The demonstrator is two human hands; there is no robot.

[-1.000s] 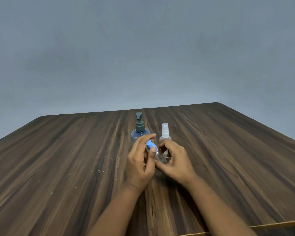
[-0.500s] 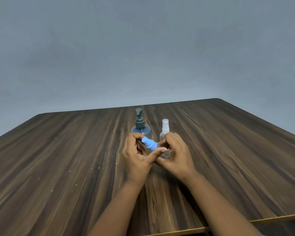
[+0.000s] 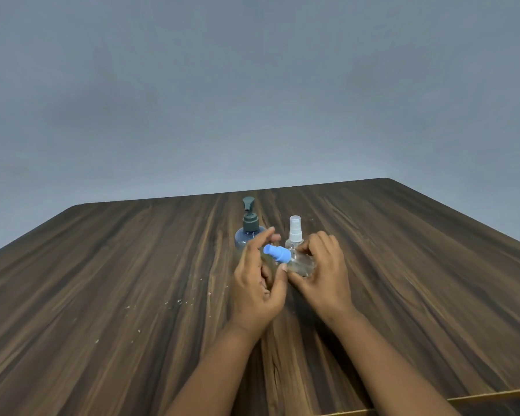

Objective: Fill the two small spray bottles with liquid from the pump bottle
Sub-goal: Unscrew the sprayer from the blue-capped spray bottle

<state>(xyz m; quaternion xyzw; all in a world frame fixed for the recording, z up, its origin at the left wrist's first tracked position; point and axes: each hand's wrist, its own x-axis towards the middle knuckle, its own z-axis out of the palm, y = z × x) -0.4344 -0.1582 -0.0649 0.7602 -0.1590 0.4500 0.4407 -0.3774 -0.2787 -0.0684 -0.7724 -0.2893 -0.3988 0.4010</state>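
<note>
Holding a clear spray bottle [image 3: 302, 263] tilted above the counter [image 3: 102, 280], my right hand [image 3: 324, 274] has a closed grip on its body. Left hand [image 3: 257, 283] pinches its blue cap [image 3: 277, 254] with thumb and fingers. Pump bottle [image 3: 249, 228] and second spray bottle [image 3: 294, 232] stand just behind, upright.

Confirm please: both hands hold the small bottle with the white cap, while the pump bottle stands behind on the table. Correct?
Not quite. The held small bottle has a blue cap, as the head view shows. Left hand and right hand hold it; the pump bottle stands behind.
</note>
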